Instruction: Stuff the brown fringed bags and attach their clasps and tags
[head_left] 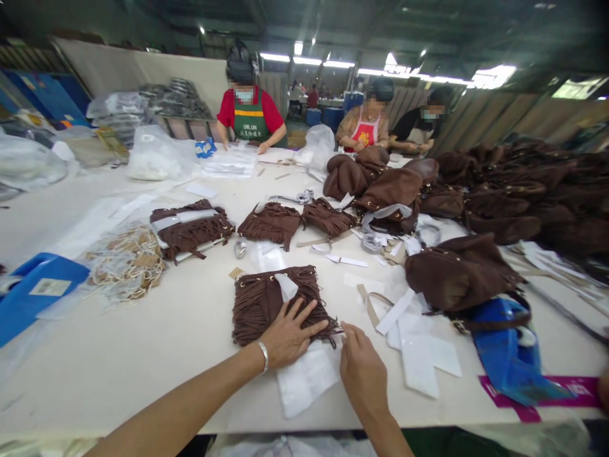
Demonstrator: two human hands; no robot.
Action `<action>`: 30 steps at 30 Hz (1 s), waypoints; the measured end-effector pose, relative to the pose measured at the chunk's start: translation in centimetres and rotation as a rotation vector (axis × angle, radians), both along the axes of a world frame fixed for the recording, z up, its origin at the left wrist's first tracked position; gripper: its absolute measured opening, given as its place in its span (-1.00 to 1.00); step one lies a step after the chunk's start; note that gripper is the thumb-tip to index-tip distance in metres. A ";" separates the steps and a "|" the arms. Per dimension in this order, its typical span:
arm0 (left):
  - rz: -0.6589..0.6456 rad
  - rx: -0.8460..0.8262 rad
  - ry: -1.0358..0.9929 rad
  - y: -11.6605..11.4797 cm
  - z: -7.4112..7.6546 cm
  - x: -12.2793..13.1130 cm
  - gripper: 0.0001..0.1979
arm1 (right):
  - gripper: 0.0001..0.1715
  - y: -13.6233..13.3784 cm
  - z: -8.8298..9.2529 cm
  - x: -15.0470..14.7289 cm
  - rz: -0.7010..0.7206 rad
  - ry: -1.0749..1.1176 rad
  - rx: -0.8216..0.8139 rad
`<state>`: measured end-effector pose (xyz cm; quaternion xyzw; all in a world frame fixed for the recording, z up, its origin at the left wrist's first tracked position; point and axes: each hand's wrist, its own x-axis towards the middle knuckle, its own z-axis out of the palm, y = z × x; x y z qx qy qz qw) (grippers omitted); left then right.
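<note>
A dark brown fringed bag (257,295) lies flat in front of me, with metal eyelets along its top edge and a piece of white paper tucked there. My left hand (288,333), a silver bangle at the wrist, rests spread out on the bag's lower right part. Just off the lower right corner, my right hand (362,368) is closed in a pinch beside the fringe ends; what sits between the fingertips is too small to make out. White tissue paper (309,377) pokes out beneath the bag, between my two hands.
More fringed bags (269,222) lie farther back. At right are larger brown bags (457,273), white paper pieces (419,355) and a blue tape dispenser (509,349). At left sit a bundle of stringed tags (128,260) and another blue dispenser (45,285). Three co-workers stand opposite.
</note>
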<state>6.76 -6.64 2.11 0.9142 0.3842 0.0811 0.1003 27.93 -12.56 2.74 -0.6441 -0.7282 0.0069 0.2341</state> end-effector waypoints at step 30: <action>0.350 0.157 -0.255 -2.9 -1.6 -3.5 -0.36 | -0.54 7.1 -5.4 -2.5 0.302 0.031 0.071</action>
